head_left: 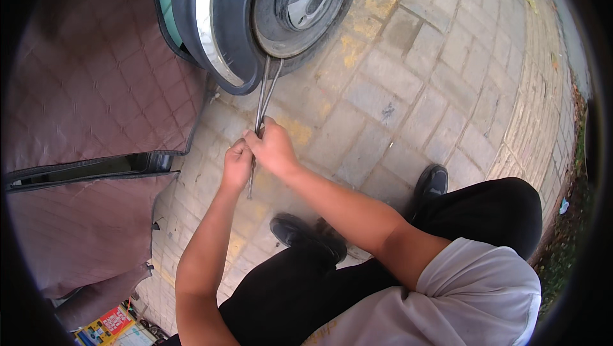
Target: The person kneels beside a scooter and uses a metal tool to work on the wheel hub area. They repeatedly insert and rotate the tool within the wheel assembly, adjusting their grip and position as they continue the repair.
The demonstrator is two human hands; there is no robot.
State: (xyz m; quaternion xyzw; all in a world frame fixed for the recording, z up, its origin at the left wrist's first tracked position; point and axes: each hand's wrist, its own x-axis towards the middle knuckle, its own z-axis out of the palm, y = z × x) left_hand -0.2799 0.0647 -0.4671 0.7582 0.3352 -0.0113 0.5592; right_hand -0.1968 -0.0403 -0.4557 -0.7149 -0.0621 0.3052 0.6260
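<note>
Both my hands are closed together on a grey metal cable. My left hand grips lower down, and a loose end of the cable hangs below it. Just above and to the right, my right hand overlaps it with fingers wrapped round the strands. Two lengths of cable run up from my hands to the lower edge of a round, dark grey, wheel-like part with a silver piece at its middle. How the cable is fastened there is hidden. A curved dark grey fender-like cover with a shiny strip surrounds that part.
Brown quilted covers spread along the left. Colourful printed packaging lies at the lower left. Stone paving with worn yellow paint extends under my black shoes. Plants border the right edge.
</note>
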